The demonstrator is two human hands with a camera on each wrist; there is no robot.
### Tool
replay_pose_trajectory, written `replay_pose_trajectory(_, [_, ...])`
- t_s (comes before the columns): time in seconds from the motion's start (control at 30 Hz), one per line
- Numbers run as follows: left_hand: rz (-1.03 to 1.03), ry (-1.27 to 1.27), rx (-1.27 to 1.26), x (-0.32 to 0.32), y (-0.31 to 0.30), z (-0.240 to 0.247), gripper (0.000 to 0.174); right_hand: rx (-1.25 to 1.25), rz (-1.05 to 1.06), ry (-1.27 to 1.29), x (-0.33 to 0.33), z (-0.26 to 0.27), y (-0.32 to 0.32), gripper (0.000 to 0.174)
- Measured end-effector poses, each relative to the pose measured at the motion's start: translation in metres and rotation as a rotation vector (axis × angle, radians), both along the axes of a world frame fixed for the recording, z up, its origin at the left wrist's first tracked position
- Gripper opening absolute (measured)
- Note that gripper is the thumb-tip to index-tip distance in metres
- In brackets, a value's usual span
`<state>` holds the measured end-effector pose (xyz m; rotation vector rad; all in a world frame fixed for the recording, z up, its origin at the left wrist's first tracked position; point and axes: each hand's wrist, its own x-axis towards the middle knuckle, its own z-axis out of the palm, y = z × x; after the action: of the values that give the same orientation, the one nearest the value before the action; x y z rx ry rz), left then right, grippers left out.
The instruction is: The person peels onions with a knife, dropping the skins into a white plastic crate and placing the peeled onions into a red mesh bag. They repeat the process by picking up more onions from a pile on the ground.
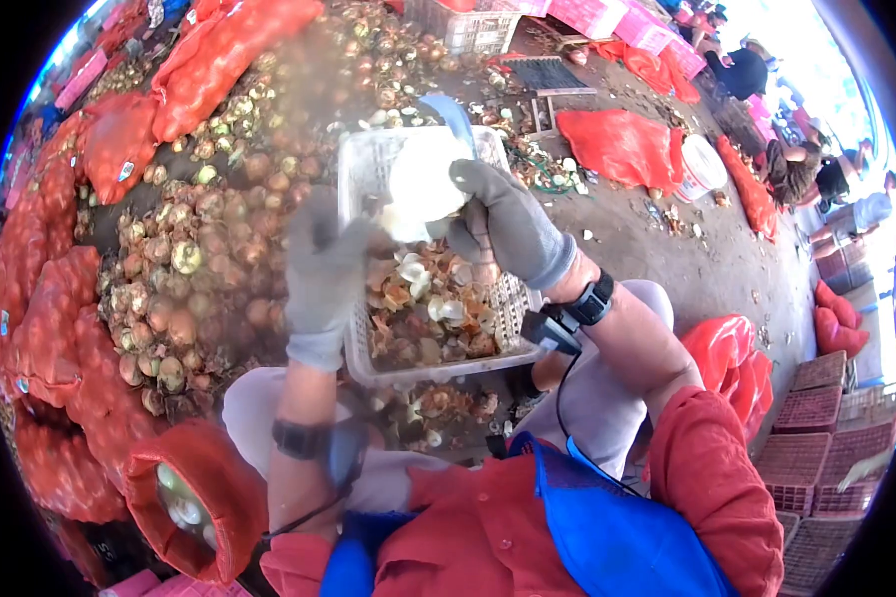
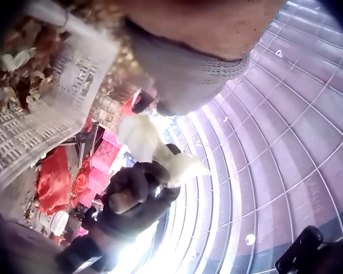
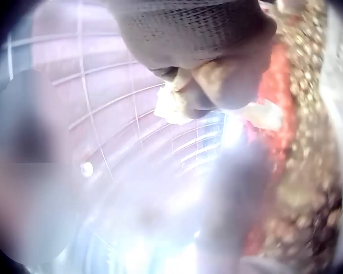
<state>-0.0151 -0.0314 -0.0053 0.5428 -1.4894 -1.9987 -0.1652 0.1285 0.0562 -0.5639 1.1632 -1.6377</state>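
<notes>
In the head view my gloved right hand (image 1: 518, 224) has its fingers curled round a knife, whose curved bluish blade (image 1: 450, 117) points up and away. A bright white peeled onion (image 1: 428, 184) lies against that hand; glare washes out its outline. My left hand (image 1: 324, 269), gloved and blurred, is just left of the onion with fingers extended. Pale onion pieces (image 2: 186, 168) show at the right hand (image 2: 137, 197) in the left wrist view. Below both hands stands a white crate (image 1: 358, 348) with skins and peeled layers in it.
Unpeeled onions (image 1: 184, 254) cover the floor at left, beside full red net sacks (image 1: 45, 318). An open red sack (image 1: 224, 488) with pale onions stands at lower left. Flat red sacks (image 1: 617, 144) and a white bucket (image 1: 702, 167) lie ahead right; people and stacked crates (image 1: 801, 458) are farther right.
</notes>
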Motion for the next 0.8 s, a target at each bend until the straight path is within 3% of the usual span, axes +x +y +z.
replay_pose_trajectory(0.07, [0.252,0.086,-0.520,0.008,0.001,0.007,0.051,0.195,-0.291,0.433,-0.003,0.002,-0.002,0.029])
replay_pose_trajectory(0.1, [0.201,0.129,-0.241,0.005,0.002,0.014,0.056,0.145,-0.179,0.538,-0.009,0.006,0.004,0.028])
replay_pose_trajectory(0.13, [0.193,0.122,-0.244,0.002,0.009,0.014,0.056,0.145,-0.186,0.530,-0.006,0.002,0.005,0.028])
replay_pose_trajectory(0.2, [-0.167,0.222,-0.040,0.001,0.023,0.012,0.060,-0.023,-0.176,0.669,0.007,-0.008,0.003,0.038])
replay_pose_trajectory(0.23, [-0.321,0.149,-0.015,0.002,0.019,-0.005,0.064,0.051,-0.136,0.732,0.011,-0.009,0.003,0.042])
replay_pose_trajectory(0.27, [-0.251,0.161,-0.049,-0.004,0.020,-0.021,0.059,-0.072,-0.126,0.720,0.013,-0.018,0.003,0.040])
replay_pose_trajectory(0.33, [-0.244,0.103,-0.011,-0.004,0.013,-0.005,0.051,0.075,-0.083,0.739,0.026,0.019,0.015,0.040])
replay_pose_trajectory(0.4, [-0.196,0.146,0.098,-0.005,0.012,-0.003,0.045,-0.011,-0.142,0.814,0.017,0.012,0.015,0.040])
replay_pose_trajectory(0.47, [-0.214,0.203,0.196,-0.005,0.010,-0.010,0.046,-0.096,-0.192,0.882,0.012,0.008,0.019,0.039])
replay_pose_trajectory(0.53, [-0.276,0.299,0.496,-0.002,0.018,0.002,0.037,-0.067,-0.167,0.848,0.009,0.009,0.026,0.042])
replay_pose_trajectory(0.6, [-0.332,0.320,0.446,-0.002,0.020,0.005,0.038,-0.149,-0.236,0.951,0.014,-0.001,0.024,0.046])
replay_pose_trajectory(0.67, [-0.344,0.381,0.546,-0.004,0.025,0.012,0.039,-0.119,-0.248,1.194,0.026,0.007,0.025,0.052])
replay_pose_trajectory(0.7, [-0.425,0.403,0.421,-0.005,0.023,0.011,0.053,-0.181,-0.340,1.455,0.025,0.000,0.014,0.059])
replay_pose_trajectory(0.8, [-0.377,0.353,0.341,-0.007,0.028,0.010,0.057,-0.135,-0.332,1.647,0.031,-0.002,0.016,0.066])
